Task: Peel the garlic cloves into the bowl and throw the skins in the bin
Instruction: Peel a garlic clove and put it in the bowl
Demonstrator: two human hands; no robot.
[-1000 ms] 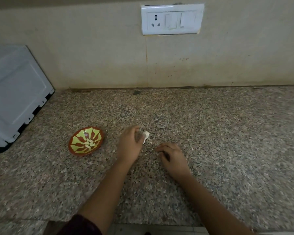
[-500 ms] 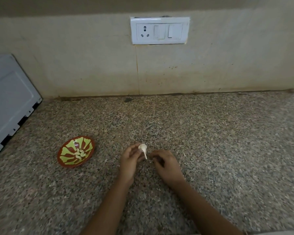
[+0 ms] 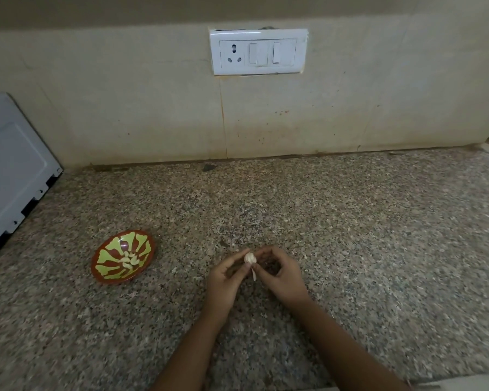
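1. Now my left hand and right hand meet over the counter, both curled and pinching one clove.
2. A thin strip of skin hangs down from the clove, between my two hands.
3. The bowl sits on the counter to my left, well apart from my hands, with peeled cloves lying in it.
4. A socket plate is on the wall behind.

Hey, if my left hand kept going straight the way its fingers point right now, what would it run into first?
The garlic clove that the left hand pinches, then at once the right hand gripping its other side. Beyond that, probably only countertop, though depth is unclear.
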